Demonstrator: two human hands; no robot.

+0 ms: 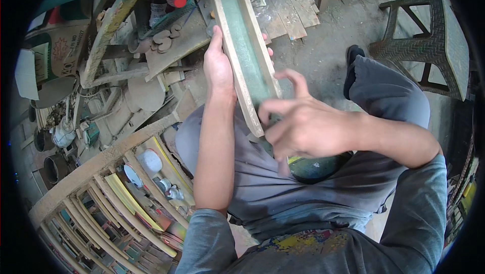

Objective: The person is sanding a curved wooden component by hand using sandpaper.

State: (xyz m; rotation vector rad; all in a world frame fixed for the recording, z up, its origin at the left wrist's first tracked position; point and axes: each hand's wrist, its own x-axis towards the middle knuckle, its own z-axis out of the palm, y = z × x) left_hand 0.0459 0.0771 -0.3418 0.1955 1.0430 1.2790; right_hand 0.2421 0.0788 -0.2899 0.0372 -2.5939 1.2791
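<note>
A long, narrow wooden trough with pale side rails and a green bottom (244,46) is held up at a tilt in front of me. My left hand (219,62) is closed around it from beneath, the thumb along the left rail and fingertips showing past the right rail. Blurred, my right hand (307,122) is at the trough's lower end, fingers bent and apart; whether it pinches something is hard to tell. Below that hand, between my legs, lies a dark round bowl or pan (318,166) with green and yellow stains.
A slatted wooden frame (110,175) stands at the lower left. A low board with curved wooden cutouts (163,41) and a green plastic basket (147,31) are at the upper left. Wooden planks (288,16) lie ahead. A woven-pattern plastic stool (420,50) is at the right.
</note>
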